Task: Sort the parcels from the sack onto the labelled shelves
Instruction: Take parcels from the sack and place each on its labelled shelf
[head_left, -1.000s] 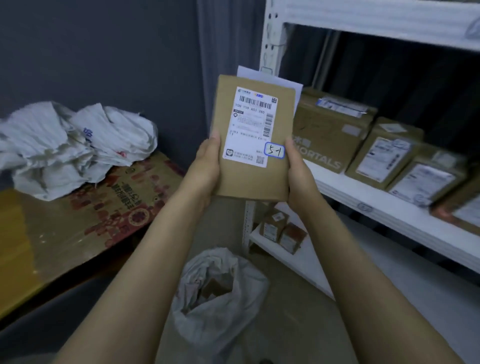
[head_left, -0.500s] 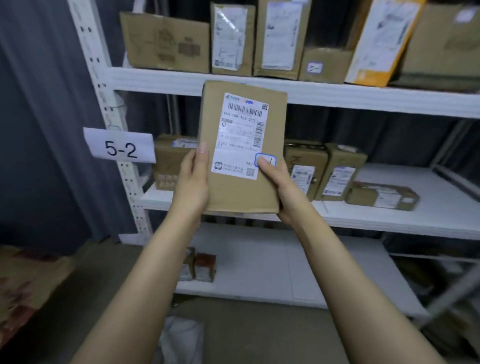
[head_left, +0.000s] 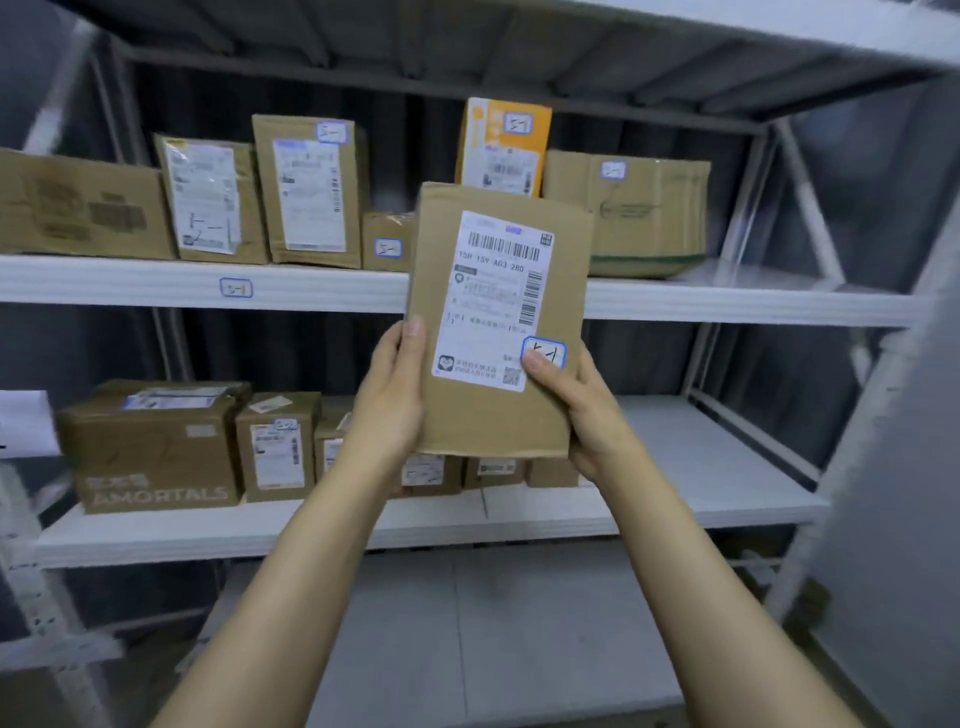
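Note:
A flat brown cardboard parcel stands upright in front of me, its white shipping label and a small blue-edged "5-1" sticker facing me. My left hand grips its lower left edge, thumb on the front. My right hand grips the lower right corner, thumb on the sticker. Behind the parcel runs a white shelf with a small blue-edged tag on its front edge. The sack is out of view.
Several brown boxes and an orange parcel stand on the upper shelf, with bare room at its right end. The middle shelf holds more boxes at left. A bare lower shelf lies below. A grey upright stands at right.
My view has swung from the sack and floor up to the shelving. Both hands have raised the parcel up in front of the upper shelf while keeping the same hold.

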